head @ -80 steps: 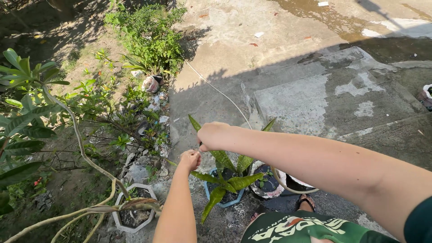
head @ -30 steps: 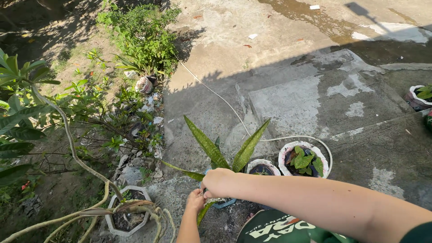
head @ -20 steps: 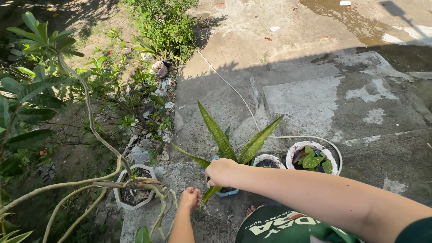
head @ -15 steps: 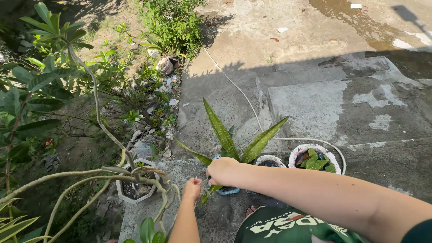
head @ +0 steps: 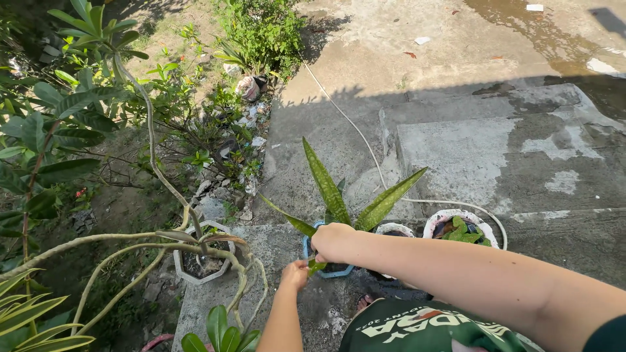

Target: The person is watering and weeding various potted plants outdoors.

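A blue pot (head: 310, 251) is seen on the concrete ledge (head: 456, 156), near the middle of the view, with a spotted, sword-leaved plant (head: 326, 186) rising from it. The right hand (head: 332, 241) is closed over the base of the leaves at the pot's near rim; what exactly is pinched under the fingers cannot be told. The left hand (head: 295, 274) is held just beside the pot's near left side, its fingers drawn together on a small green leaf tip (head: 315, 266).

To the right of the blue pot, two white pots are set side by side: a smaller one (head: 393, 229), touching or almost touching it, and a larger one (head: 462, 225) holding broad green leaves. A white hose (head: 365, 146) is laid across the concrete from far to near and curves around the larger pot. To the left, a white octagonal pot (head: 202, 261) with a bare, bending stem (head: 156, 169) is placed at the ledge's edge, with weeds and rubble (head: 228, 182) beyond it. Part of the blue pot is hidden by the right forearm and hand.

Compared with half a second earlier, the hands are found at much the same place at the pot; the view has shifted slightly, so the leafy branches at the left are shown lower.
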